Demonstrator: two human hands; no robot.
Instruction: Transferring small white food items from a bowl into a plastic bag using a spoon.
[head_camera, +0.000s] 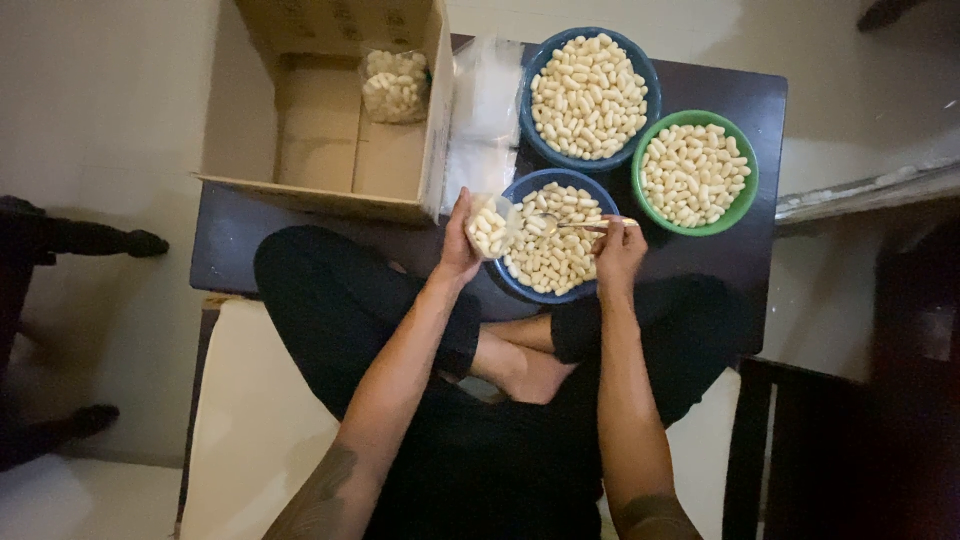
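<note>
My left hand (460, 240) holds a small clear plastic bag (490, 226) partly filled with pale cocoon-shaped pieces, at the left rim of a blue bowl (520, 190) full of the same pieces. My right hand (618, 255) grips a metal spoon (575, 224) whose tip points left toward the bag, over the bowl. I sit cross-legged in dark clothes at a low dark table (755, 110).
A second blue bowl (587, 95) and a green bowl (696, 172), both full, stand farther back. An open cardboard box (330, 130) on the left holds a filled bag (395, 85). Empty clear bags (485, 110) lie beside it. Another person's legs (60, 240) are at the left edge.
</note>
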